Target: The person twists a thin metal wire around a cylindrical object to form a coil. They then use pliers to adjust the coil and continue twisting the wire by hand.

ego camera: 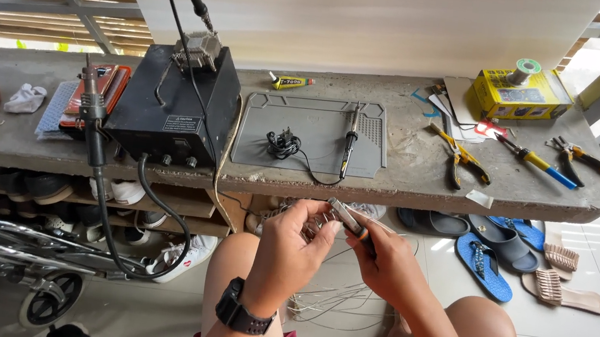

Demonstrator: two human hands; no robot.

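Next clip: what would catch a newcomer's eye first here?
The two hands meet at centre: the left hand and right hand work a small tool over thin wires. Behind, on the concrete ledge, stands a black soldering station, with a grey work mat beside it.

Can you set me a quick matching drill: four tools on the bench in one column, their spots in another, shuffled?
Things:
1. soldering iron
2. solder spool
3. yellow-handled pliers
4. glue tube

Places:
A. on top of the yellow box
B. lying on the grey mat
C. on the bare ledge just behind the mat
D. on the bare ledge to the right of the mat

Pairs: 1-B, 2-A, 3-D, 4-C
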